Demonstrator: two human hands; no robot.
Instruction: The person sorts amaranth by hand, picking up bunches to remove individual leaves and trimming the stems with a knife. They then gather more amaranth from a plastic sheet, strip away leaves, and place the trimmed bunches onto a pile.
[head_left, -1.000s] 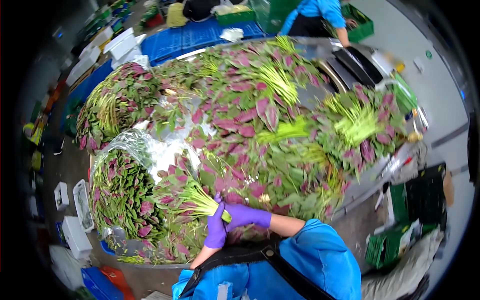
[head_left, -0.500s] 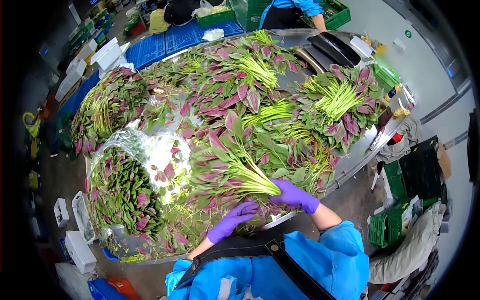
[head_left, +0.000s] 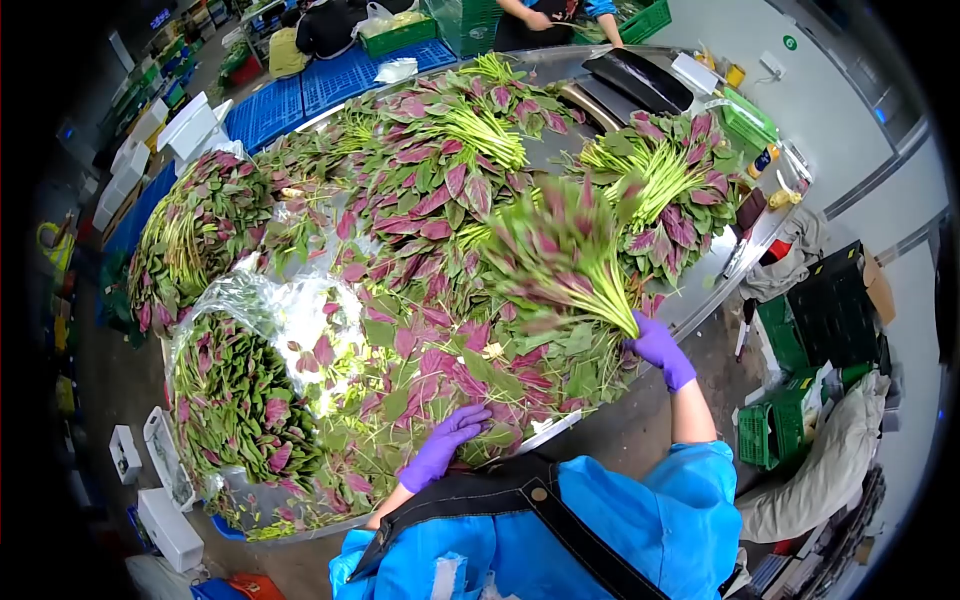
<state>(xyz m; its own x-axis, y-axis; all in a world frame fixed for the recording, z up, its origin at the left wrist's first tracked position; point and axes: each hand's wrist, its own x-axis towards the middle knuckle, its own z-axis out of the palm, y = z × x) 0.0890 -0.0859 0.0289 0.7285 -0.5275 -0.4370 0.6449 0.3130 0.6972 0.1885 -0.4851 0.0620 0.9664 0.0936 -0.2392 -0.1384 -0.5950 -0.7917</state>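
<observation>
There are two hands in this person's two purple gloves [head_left: 428,464]: one left hand [head_left: 445,447] and one right hand [head_left: 660,350]. The right hand holds one leafy bunch [head_left: 575,265]. There is one big table [head_left: 712,275]. On its left side sit two round heaps [head_left: 245,405]. On its right side sits one fat bundle [head_left: 655,190]. There is one clear plastic sheet or bag [head_left: 235,300]. The loose leaves [head_left: 440,365] are too many to count. Across the table is one worker [head_left: 545,28], with two hands showing. One round green sign [head_left: 790,43] is on the wall [head_left: 820,110]. Three white boxes [head_left: 170,527] stand low on the left.
</observation>
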